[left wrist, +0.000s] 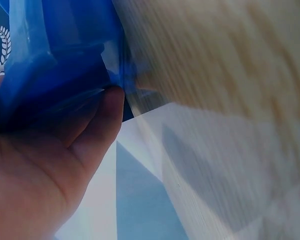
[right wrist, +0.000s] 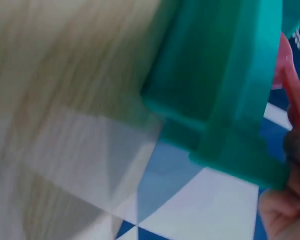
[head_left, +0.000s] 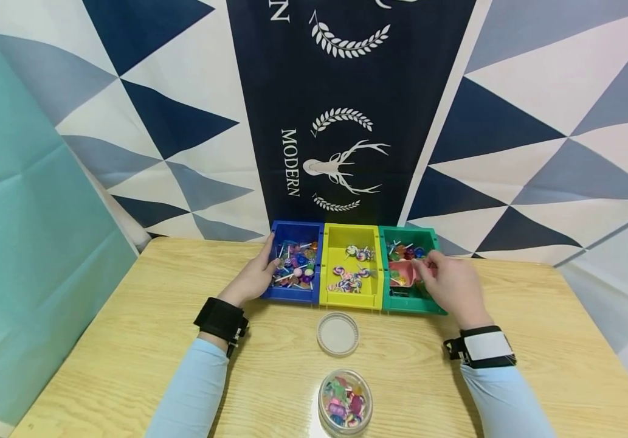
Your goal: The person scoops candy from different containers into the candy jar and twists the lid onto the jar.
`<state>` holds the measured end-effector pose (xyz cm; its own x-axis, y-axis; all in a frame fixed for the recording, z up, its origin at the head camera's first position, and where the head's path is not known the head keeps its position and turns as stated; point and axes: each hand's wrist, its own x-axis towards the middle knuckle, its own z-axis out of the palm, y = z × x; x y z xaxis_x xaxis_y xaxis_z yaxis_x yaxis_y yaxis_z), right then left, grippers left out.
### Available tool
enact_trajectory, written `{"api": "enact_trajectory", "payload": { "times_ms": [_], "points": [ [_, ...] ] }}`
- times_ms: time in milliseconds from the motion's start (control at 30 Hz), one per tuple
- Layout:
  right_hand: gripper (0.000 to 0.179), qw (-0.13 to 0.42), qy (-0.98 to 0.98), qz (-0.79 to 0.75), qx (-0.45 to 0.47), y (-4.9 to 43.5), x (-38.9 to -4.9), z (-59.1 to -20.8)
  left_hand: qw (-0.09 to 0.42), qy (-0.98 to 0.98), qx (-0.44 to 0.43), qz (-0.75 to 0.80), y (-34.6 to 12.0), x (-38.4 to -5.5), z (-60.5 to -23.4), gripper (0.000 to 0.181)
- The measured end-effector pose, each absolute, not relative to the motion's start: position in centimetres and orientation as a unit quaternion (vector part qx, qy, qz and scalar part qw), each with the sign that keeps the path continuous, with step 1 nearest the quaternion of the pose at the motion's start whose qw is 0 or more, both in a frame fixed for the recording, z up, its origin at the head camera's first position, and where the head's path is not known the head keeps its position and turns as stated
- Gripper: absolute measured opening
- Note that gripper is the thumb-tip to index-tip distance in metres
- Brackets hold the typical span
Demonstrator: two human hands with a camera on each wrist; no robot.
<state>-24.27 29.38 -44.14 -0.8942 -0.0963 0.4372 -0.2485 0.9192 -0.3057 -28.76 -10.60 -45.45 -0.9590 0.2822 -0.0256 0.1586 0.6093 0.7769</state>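
My left hand (head_left: 252,277) grips the outer side wall of the blue bin (head_left: 292,296), thumb toward the front and fingers at its back; the left wrist view shows the wall between them. Small lollipop-like candies (head_left: 297,261) lie in this bin. On the other side, my right hand (head_left: 453,289) pinches the handle of a pink scoop (head_left: 409,271) inside the green bin (head_left: 414,305). Yellow-green candies show in the scoop's bowl. The right wrist view shows the scoop's handle (right wrist: 295,92) in the fingers, beside the green bin's wall.
Between them stands the yellow bin (head_left: 352,300) with swirl lollipops (head_left: 349,277), joined in a row with the others. In front on the wooden table (head_left: 270,371) lie a round clear lid (head_left: 338,334) and a clear round jar (head_left: 368,401) of mixed candies. A patterned cloth hangs behind.
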Motion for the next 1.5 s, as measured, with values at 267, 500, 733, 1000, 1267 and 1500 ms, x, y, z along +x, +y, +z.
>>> {"api": "enact_trajectory", "payload": {
  "times_ms": [267, 500, 733, 1000, 1267, 1500],
  "points": [
    [0.034, 0.202, -0.967, 0.142, 0.057, 28.2, -24.0, -43.5, 0.069, 0.897, 0.125, 0.419, -10.7, -28.9, -45.5, 0.063],
    [0.041, 0.206, -0.963, 0.172, 0.026, 28.6, -23.8, -43.6, 0.075, 0.891, 0.124, 0.43, -10.6, -28.7, -45.4, 0.064],
    [0.04, 0.22, -0.949, 0.225, 0.023, 29.9, -23.9, -43.6, 0.076, 0.893, 0.122, 0.427, -10.7, -28.7, -45.6, 0.064],
    [0.039, 0.236, -0.956, 0.172, 0.035, 28.8, -23.9, -43.7, 0.077, 0.893, 0.123, 0.425, -10.7, -28.7, -45.5, 0.064],
    [0.036, 0.25, -0.954, 0.163, 0.036, 28.3, -23.7, -43.8, 0.074, 0.898, 0.119, 0.417, -10.4, -28.8, -45.6, 0.063],
    [0.04, 0.269, -0.937, 0.217, 0.043, 29.6, -23.5, -43.6, 0.075, 0.9, 0.119, 0.412, -10.6, -28.7, -45.7, 0.064]
  ]
}}
